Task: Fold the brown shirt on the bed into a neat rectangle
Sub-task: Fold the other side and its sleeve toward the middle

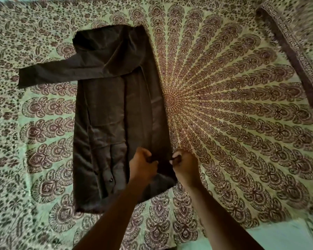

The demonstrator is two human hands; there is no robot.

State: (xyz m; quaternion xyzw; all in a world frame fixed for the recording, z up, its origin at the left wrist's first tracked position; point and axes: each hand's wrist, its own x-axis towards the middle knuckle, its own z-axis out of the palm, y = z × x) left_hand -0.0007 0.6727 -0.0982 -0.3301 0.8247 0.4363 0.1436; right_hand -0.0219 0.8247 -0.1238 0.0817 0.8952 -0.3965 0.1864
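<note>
One brown shirt (116, 112) lies flat on the patterned bedspread (233, 105), left of its sunburst centre, already narrowed into a long strip. Its long axis runs straight away from the person, with the hem at the near end and the collar at the far end. One sleeve (61, 73) sticks out sideways to the left near the top; the other seems tucked in over the body. Both hands sit at the near right corner, on the folded-in right panel. The left hand (143, 166) is closed on the panel's inner edge, and the right hand (183, 164) pinches its outer edge, with the two close together. Nearly the whole shirt stretches ahead of them and leftward, so the left hand is nearer the stray sleeve. That sleeve looks like what remains before the lengthwise fold. A second patterned cloth, perhaps a pillow (296, 47), lies far right.
</note>
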